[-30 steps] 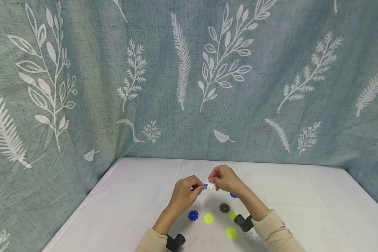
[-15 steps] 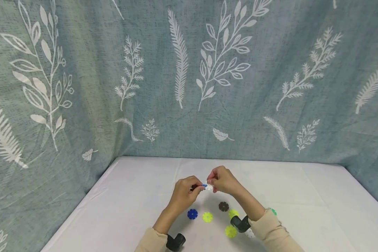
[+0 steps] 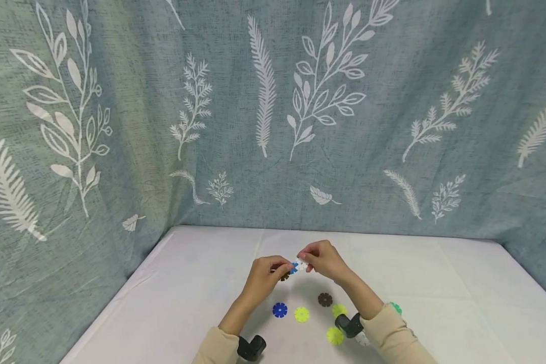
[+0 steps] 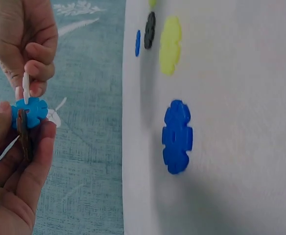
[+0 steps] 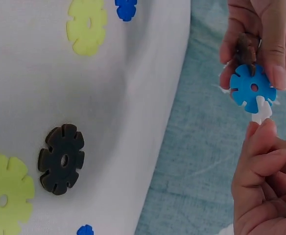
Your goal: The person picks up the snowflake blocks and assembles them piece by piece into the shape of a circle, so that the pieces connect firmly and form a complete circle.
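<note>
My left hand (image 3: 261,275) grips a brown notched disc (image 5: 246,49) and a light blue notched disc (image 5: 253,88), which are slotted together at an angle. From the other side my right hand (image 3: 325,260) pinches a white notched disc (image 5: 262,109) between thumb and fingers. The white disc meets a notch at the edge of the light blue one; how deep it sits is hard to tell. Both hands are raised over the far part of the table. Fingers cover much of the brown and white discs.
On the white tablecloth (image 3: 186,303) below lie a dark blue disc (image 3: 279,310), yellow discs (image 3: 302,314), a dark brown disc (image 3: 325,300), a green disc (image 3: 396,307) and a white disc partly behind the right wrist's camera (image 3: 349,325). A patterned curtain (image 3: 236,126) hangs behind.
The light blue disc has turned and shows more of its face, and the brown disc now shows below the left fingers. The right hand has edged left with the white disc.
</note>
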A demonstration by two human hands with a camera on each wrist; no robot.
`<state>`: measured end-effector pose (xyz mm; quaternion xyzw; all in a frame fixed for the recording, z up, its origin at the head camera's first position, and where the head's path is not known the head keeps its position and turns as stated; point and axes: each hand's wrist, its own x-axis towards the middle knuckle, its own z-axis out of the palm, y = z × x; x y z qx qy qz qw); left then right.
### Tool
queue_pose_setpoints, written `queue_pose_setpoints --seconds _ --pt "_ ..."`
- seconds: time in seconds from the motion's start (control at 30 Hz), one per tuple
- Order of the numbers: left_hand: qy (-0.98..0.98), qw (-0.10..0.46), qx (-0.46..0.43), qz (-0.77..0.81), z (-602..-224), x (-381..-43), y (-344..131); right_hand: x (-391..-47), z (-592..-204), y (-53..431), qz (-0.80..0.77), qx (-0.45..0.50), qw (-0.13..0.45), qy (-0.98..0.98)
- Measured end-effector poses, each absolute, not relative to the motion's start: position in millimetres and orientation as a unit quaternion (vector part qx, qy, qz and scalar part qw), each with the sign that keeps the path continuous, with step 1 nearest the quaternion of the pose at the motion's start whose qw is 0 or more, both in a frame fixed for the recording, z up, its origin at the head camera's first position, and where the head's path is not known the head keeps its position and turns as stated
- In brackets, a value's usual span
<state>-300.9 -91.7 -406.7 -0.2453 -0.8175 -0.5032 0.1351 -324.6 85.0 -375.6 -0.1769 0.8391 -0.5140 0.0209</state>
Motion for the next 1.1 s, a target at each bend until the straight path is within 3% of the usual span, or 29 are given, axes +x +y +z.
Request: queue_pose_setpoints --seconds 0.67,1.1 --pt "-0.835 0.145 -0.241 -0.473 -404.4 -298.5 -90.8 -325.5 -376.3 84.7 -0.515 -0.163 0.028 0.841" --pt "-0.884 0.204 -0.259 -0.332 -401.2 -293.8 -86.3 -321.5 -381.2 83.4 -0.496 -0.214 0.015 0.842"
